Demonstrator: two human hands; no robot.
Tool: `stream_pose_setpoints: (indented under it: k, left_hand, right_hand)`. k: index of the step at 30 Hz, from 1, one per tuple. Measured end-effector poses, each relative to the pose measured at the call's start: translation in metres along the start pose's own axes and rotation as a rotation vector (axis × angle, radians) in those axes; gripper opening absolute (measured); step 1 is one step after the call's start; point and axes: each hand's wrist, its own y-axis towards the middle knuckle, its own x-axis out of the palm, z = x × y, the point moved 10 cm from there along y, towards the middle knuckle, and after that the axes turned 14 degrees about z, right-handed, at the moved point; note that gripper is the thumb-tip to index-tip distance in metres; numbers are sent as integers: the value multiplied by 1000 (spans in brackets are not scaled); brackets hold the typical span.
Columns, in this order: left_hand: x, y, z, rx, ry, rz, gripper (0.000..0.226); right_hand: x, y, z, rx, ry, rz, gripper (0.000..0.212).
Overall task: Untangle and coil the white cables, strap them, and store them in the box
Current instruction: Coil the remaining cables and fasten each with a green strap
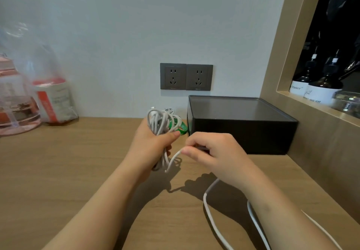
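My left hand (153, 146) is closed around a bundle of white cable loops (161, 121), held above the wooden desk (78, 162). My right hand (212, 152) pinches a strand of the same white cable just right of the bundle. From under my right wrist the loose cable (209, 209) trails down over the desk toward the lower right edge of the view. A green strap (182, 128) lies on the desk behind the bundle. The black box (241, 131) with a dark lid stands at the back right against the wall.
Two dark wall sockets (186, 77) sit above the desk. At the far left are a clear plastic bag with a pink container (17, 101) and a white-and-red packet (54, 100). A wooden niche with dark bottles (319, 86) borders the right side.
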Motion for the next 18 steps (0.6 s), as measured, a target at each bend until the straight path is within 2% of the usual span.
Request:
stream_pose_setpoints:
  k: [3,8,13,15,18]
  left_hand:
    - [17,-10,-8,-123,-63,-153,20]
    - [27,-22,-14,-304,-202,-188,5]
    - [33,-26,-17,-310,-213,-207,6]
    - [34,-26,-22,-345,-248,-187,18]
    - [37,-29,-27,-412,-297,-188,17]
  right_hand:
    - [-17,3,7,27,-76,184,41]
    - [-38,1,20,125,-159,377,49]
    - [-31,0,20,129,-146,357,40]
    - [-26,1,18,116,-113,324,39]
    - [-19,3,17,101,-106,270,39]
